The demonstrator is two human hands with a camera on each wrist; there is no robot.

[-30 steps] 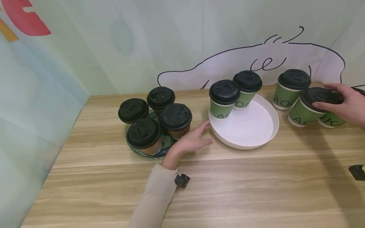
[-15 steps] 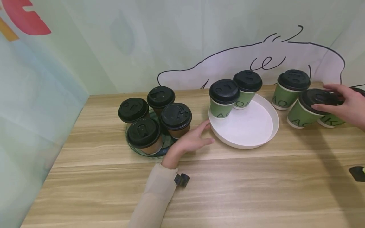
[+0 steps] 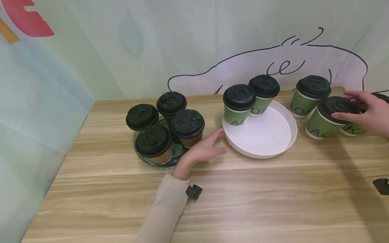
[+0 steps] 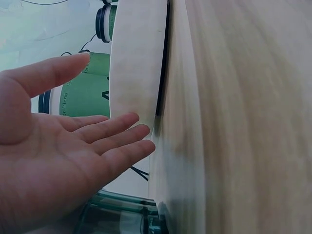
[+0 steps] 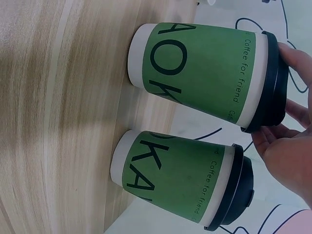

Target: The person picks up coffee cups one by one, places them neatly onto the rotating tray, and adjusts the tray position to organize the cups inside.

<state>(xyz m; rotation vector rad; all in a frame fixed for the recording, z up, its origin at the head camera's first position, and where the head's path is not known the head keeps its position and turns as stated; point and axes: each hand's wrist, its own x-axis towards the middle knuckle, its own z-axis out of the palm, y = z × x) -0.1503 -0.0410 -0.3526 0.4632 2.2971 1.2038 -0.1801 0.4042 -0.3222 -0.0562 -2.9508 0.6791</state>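
My right hand (image 3: 372, 111) grips the black lid of a green paper coffee cup (image 3: 322, 125), thumb on the near side and fingers beyond. In the right wrist view this held cup (image 5: 204, 73) leans slightly, close over the wooden table, beside a second green cup (image 5: 180, 175). My left hand (image 3: 205, 148) is spread, its fingertips right at the rim of a round white tray (image 3: 264, 148). The left wrist view shows its fingers (image 4: 119, 151) straight against the tray's side wall (image 4: 139, 58). Two lidded green cups, one in front (image 3: 235, 118), stand at the tray's back left.
Left of the tray, a green glass plate (image 3: 146, 161) bears several brown cups with black lids, such as the front one (image 3: 153, 143). Another green cup (image 3: 302, 103) stands behind the held one, and one more (image 3: 352, 130) to its right. A printed backdrop (image 3: 194, 44) rises behind the table.
My right hand has shifted the held cup slightly left and toward the front edge. The green cup behind it has moved a little the same way. My left hand stays put at the tray.
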